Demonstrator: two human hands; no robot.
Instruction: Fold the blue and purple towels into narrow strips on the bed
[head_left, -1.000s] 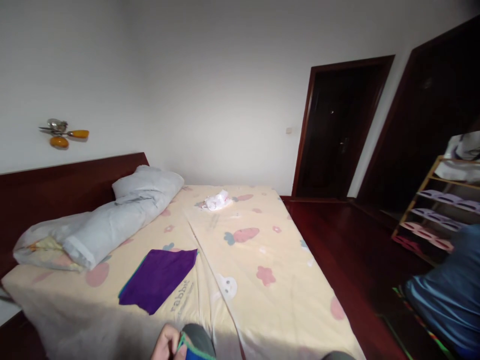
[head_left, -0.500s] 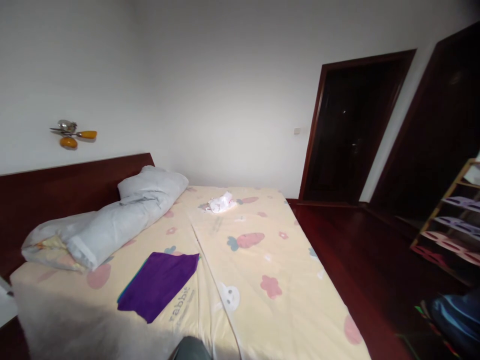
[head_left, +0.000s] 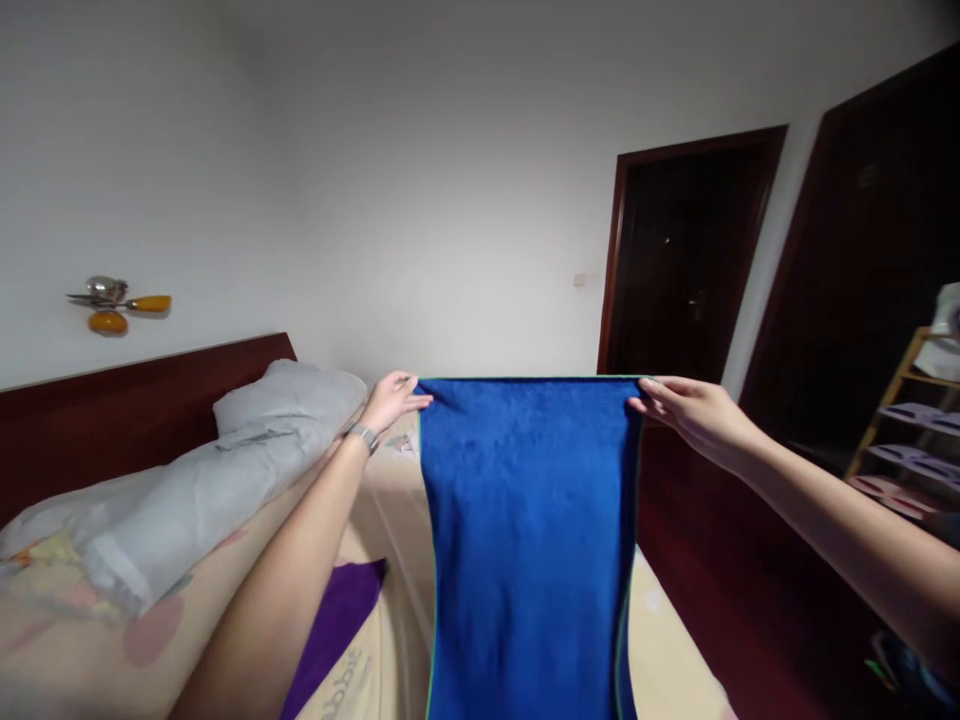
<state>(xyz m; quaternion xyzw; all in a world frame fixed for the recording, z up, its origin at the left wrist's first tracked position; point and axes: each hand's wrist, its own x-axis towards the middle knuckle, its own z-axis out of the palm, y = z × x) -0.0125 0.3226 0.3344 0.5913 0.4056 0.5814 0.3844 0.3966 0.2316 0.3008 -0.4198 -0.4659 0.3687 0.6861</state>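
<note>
A blue towel [head_left: 529, 520] with a thin green edge hangs stretched out in front of me, its top edge nearly level. My left hand [head_left: 394, 400] pinches the upper left corner; a watch sits on that wrist. At the upper right corner, my right hand [head_left: 686, 408] grips the cloth between thumb and fingers. The towel's lower end runs out of the frame. Partly behind my left forearm, a purple cloth [head_left: 346, 615] lies flat on the bed.
The bed [head_left: 397, 500] has a cream sheet with printed figures. A grey-white quilt [head_left: 225, 480] lies bunched by the dark headboard [head_left: 150, 390]. A wall lamp [head_left: 109, 303] is above it. To the right are a door [head_left: 686, 270] and a shoe rack [head_left: 896, 410].
Both hands and the blue towel have come into view, the towel held up by its corners. It now covers much of the bed. The view has tilted up slightly and turned right.
</note>
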